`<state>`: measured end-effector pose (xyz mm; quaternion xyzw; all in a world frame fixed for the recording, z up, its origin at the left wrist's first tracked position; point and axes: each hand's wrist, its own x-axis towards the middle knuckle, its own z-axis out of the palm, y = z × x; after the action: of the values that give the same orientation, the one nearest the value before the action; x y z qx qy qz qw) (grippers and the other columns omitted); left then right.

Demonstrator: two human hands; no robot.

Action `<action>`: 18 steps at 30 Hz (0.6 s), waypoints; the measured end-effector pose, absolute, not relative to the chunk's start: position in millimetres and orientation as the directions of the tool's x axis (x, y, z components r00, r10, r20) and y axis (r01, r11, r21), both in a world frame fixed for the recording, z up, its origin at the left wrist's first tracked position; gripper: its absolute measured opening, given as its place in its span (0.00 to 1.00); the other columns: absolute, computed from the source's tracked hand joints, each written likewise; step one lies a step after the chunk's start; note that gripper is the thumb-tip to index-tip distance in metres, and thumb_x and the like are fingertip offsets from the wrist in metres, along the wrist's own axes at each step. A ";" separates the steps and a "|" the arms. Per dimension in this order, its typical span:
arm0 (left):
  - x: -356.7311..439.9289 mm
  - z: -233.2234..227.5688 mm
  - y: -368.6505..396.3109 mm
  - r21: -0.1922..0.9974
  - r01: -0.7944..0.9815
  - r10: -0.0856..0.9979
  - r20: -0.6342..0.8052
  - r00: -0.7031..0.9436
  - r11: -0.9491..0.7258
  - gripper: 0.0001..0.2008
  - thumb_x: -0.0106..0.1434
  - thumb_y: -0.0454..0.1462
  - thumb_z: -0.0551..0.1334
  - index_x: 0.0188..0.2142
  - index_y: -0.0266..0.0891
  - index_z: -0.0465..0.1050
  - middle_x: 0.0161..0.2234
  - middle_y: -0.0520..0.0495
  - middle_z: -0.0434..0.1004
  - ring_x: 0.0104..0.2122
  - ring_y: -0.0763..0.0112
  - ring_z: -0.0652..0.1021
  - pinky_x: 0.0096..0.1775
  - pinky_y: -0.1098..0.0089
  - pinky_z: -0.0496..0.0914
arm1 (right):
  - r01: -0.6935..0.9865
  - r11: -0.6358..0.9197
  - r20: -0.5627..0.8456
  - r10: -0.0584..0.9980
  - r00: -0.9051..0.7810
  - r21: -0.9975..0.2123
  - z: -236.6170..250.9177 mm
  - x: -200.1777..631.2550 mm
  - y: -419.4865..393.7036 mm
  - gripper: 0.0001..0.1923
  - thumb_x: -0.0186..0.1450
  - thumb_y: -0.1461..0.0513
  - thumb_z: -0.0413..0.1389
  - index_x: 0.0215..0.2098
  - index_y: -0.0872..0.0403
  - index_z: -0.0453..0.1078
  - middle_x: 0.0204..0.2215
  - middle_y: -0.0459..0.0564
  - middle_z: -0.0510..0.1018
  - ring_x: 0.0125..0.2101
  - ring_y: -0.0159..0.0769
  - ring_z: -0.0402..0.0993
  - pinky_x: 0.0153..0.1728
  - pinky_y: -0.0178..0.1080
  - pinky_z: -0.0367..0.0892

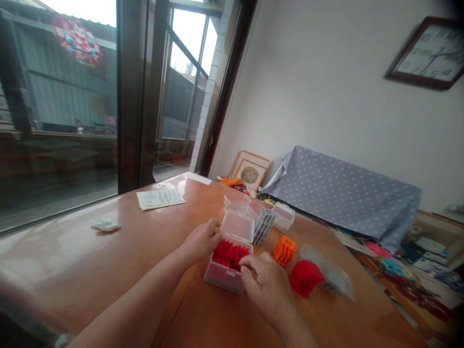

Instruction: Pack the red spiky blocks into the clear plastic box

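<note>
Clear box sits mid-bench, lid up. My left hand braces the box's far-left corner, fingers curled on it, steadying it. Right hand fingers pinch together on red pieces inside. Orange stack, red stack just right of the box.

I am seeing a glossy, smooth wooden bench reflecting window light, a clear plastic box, and matt dotted cloth lying behind.
</note>
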<state>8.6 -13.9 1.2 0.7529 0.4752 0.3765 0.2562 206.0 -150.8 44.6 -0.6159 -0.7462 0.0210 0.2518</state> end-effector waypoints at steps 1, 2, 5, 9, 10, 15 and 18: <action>8.7 1.3 -13.8 0.743 0.523 0.908 0.324 0.265 -0.418 0.14 0.61 0.34 0.57 0.47 0.38 0.71 0.31 0.49 0.81 0.31 0.64 0.79 0.33 0.70 0.65 | 0.911 0.226 0.339 0.935 -0.103 -0.345 45.4 206.2 -150.9 0.09 0.67 0.62 0.55 0.35 0.46 0.77 0.27 0.46 0.77 0.32 0.39 0.73 0.31 0.37 0.57; 8.7 1.5 -13.7 0.742 0.524 0.908 0.326 0.264 -0.419 0.14 0.61 0.34 0.57 0.47 0.38 0.72 0.31 0.48 0.81 0.31 0.64 0.79 0.33 0.70 0.65 | 0.910 0.219 0.325 0.940 -0.100 -0.351 46.1 206.6 -150.9 0.09 0.68 0.61 0.54 0.34 0.47 0.76 0.27 0.46 0.77 0.31 0.38 0.73 0.31 0.36 0.56; 8.7 1.5 -13.7 0.733 0.537 0.908 0.329 0.258 -0.418 0.14 0.61 0.34 0.57 0.47 0.39 0.72 0.32 0.48 0.81 0.32 0.64 0.79 0.33 0.69 0.65 | 0.891 0.226 0.273 0.954 -0.122 -0.393 48.1 207.4 -150.2 0.09 0.70 0.59 0.52 0.33 0.48 0.72 0.26 0.43 0.77 0.29 0.36 0.73 0.29 0.36 0.54; 8.7 2.7 -15.3 0.723 0.556 0.912 0.321 0.255 -0.410 0.14 0.61 0.35 0.57 0.47 0.39 0.72 0.33 0.47 0.81 0.33 0.63 0.79 0.32 0.69 0.64 | 0.865 0.235 0.220 0.964 -0.149 -0.443 49.9 206.5 -150.3 0.13 0.74 0.57 0.48 0.32 0.49 0.67 0.24 0.42 0.77 0.27 0.35 0.73 0.27 0.36 0.51; 8.6 3.5 -16.0 0.722 0.559 0.913 0.317 0.255 -0.407 0.14 0.62 0.35 0.57 0.47 0.40 0.72 0.34 0.47 0.82 0.33 0.63 0.79 0.32 0.69 0.64 | 0.862 0.233 0.212 0.966 -0.150 -0.451 50.0 206.2 -150.6 0.14 0.74 0.57 0.47 0.31 0.49 0.67 0.24 0.42 0.77 0.27 0.35 0.73 0.27 0.36 0.51; 8.6 7.9 -19.5 0.721 0.560 0.913 0.317 0.257 -0.408 0.14 0.62 0.34 0.57 0.47 0.39 0.72 0.34 0.46 0.82 0.33 0.63 0.79 0.33 0.70 0.64 | 0.844 0.246 0.193 0.966 -0.173 -0.476 47.3 206.4 -150.3 0.14 0.75 0.57 0.46 0.33 0.48 0.68 0.26 0.43 0.77 0.29 0.35 0.73 0.28 0.35 0.53; 8.6 8.9 -20.3 0.716 0.558 0.908 0.324 0.265 -0.419 0.13 0.62 0.34 0.57 0.47 0.39 0.72 0.34 0.46 0.82 0.34 0.63 0.79 0.33 0.69 0.64 | 0.830 0.262 0.194 0.963 -0.189 -0.492 44.9 207.1 -148.8 0.14 0.75 0.56 0.46 0.34 0.48 0.68 0.27 0.43 0.78 0.28 0.35 0.73 0.28 0.35 0.54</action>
<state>8.6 -20.3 8.9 0.7585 0.4833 0.3659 0.2391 207.1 -148.8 44.9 -0.5911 -0.7582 0.1399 0.2367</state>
